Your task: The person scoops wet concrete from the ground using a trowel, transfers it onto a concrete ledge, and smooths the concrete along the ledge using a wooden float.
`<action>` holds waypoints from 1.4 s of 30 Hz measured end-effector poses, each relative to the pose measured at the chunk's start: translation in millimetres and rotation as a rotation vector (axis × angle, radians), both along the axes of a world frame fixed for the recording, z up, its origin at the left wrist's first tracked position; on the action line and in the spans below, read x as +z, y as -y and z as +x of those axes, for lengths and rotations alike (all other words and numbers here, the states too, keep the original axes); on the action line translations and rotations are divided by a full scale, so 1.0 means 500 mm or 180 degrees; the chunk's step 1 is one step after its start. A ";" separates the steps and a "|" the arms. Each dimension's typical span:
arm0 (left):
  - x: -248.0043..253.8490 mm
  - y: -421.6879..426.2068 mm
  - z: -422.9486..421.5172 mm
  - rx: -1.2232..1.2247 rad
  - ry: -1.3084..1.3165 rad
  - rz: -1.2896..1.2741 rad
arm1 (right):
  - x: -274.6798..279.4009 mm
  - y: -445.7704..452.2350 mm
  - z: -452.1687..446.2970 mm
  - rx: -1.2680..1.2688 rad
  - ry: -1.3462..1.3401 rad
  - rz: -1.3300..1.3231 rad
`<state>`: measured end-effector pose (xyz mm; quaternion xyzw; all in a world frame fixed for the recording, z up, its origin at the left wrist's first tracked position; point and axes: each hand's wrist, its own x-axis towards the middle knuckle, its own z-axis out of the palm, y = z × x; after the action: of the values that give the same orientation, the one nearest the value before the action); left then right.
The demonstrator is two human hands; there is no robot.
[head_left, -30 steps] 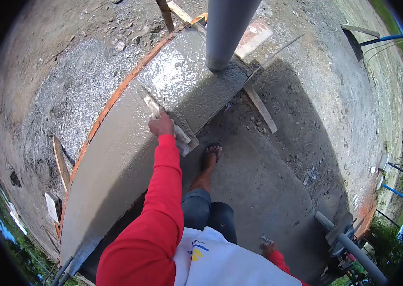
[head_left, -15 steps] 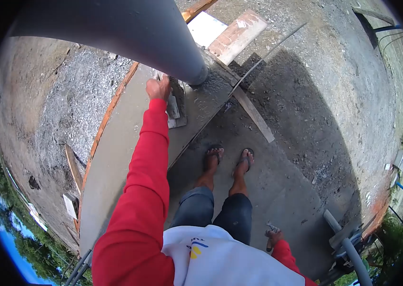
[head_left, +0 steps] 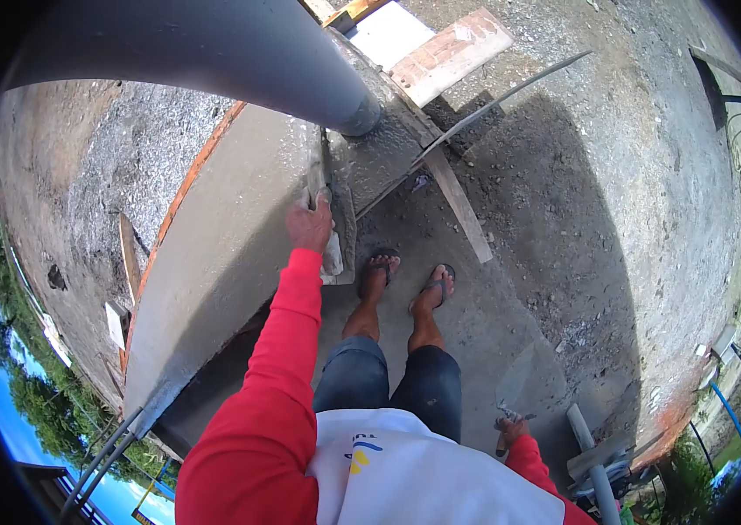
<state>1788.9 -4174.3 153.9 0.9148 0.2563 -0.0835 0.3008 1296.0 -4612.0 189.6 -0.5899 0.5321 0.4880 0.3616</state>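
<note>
My left hand [head_left: 310,226] is wrapped round the handle of a long float [head_left: 333,259], which lies on the wet grey concrete [head_left: 213,210] of a curved strip. The float's near end reaches the strip's inner edge, and its far part runs up beside a thick grey pipe [head_left: 358,115] standing in the concrete. Low on the right, away from the strip, my right hand [head_left: 512,429] is closed on a cement-smeared trowel [head_left: 517,378]; its blade blends with the grey floor.
An orange-brown form edge [head_left: 176,203] borders the strip's outer side. Boards [head_left: 451,54] and a thin rod [head_left: 510,93] lie beyond the pipe. A plank [head_left: 462,208] extends over the ground. My sandalled feet [head_left: 434,287] stand inside the curve. Pipes [head_left: 593,464] are at lower right.
My left hand first moved with the float towards the pipe, then came back nearer to me. Both feet now show side by side, where one showed at first. My right hand keeps its trowel.
</note>
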 end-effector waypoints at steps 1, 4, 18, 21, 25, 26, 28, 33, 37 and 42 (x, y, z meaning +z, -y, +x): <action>0.004 0.031 -0.022 0.0230 0.0022 -0.0240 | -0.004 0.011 -0.005 -0.0160 0.0075 0.0000; -0.016 0.122 -0.088 0.1050 0.0118 -0.1068 | -0.013 0.041 -0.017 -0.0398 0.0192 0.0014; -0.066 0.323 -0.194 0.0447 0.0353 -0.1014 | -0.002 0.057 -0.016 -0.0721 0.0052 -0.0099; 0.003 0.283 -0.157 -0.0375 0.0551 -0.0642 | -0.026 0.077 -0.060 -0.0489 0.0207 0.0088; -0.019 0.160 -0.072 -0.0913 0.0571 -0.0492 | -0.027 0.075 -0.049 -0.0250 0.0094 0.0039; -0.028 0.144 -0.054 -0.0965 0.0481 -0.0416 | -0.026 0.072 -0.052 -0.0392 0.0155 0.0006; -0.038 0.117 -0.029 -0.1028 0.0316 -0.0272 | -0.027 0.075 -0.066 -0.0572 0.0229 -0.0009; 0.010 0.170 -0.039 -0.1562 -0.0289 -0.1267 | 0.002 0.053 -0.012 -0.0838 0.0308 -0.0003; 0.084 0.167 -0.086 -0.2410 -0.0667 -0.1880 | 0.011 0.078 -0.032 0.0148 0.0899 0.0441; 0.168 -0.091 -0.076 -0.2423 -0.1018 -0.1586 | 0.062 0.043 0.090 0.0381 -0.0061 -0.0120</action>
<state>1750.9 -4128.7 238.0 0.8194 -0.0816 -0.3861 0.4157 1341.1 -4633.2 220.8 -0.6227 0.5083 0.5043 0.3155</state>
